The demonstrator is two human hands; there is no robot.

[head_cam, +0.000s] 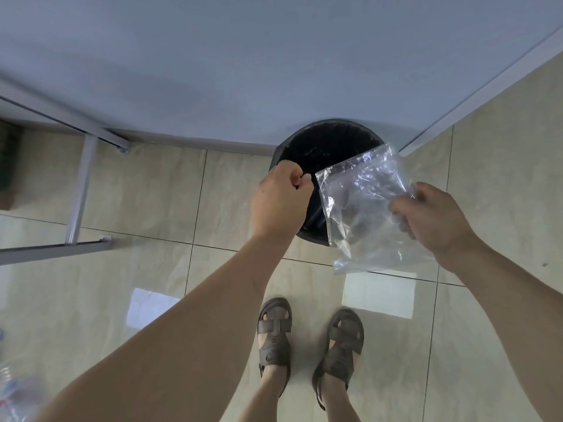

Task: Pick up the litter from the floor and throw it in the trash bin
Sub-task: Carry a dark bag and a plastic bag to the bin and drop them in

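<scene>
Standing before the black trash bin (pixel 327 141), which sits on the tiled floor (pixel 137 190) against the pale wall (pixel 274 56), the person holds both hands over its mouth. Grey metal frame legs (pixel 80 190) stand at left; brown sandals (pixel 274 333) appear below. Clear plastic litter (pixel 15 394) at the lower left is blurred and cut off. The left hand (pixel 278 202), fingers curled, hides the bin's near rim; whether it holds anything cannot be told. The right hand (pixel 432 217) pinches a crumpled clear plastic bag (pixel 362 208), whose long axis runs from the bin mouth toward the feet.
</scene>
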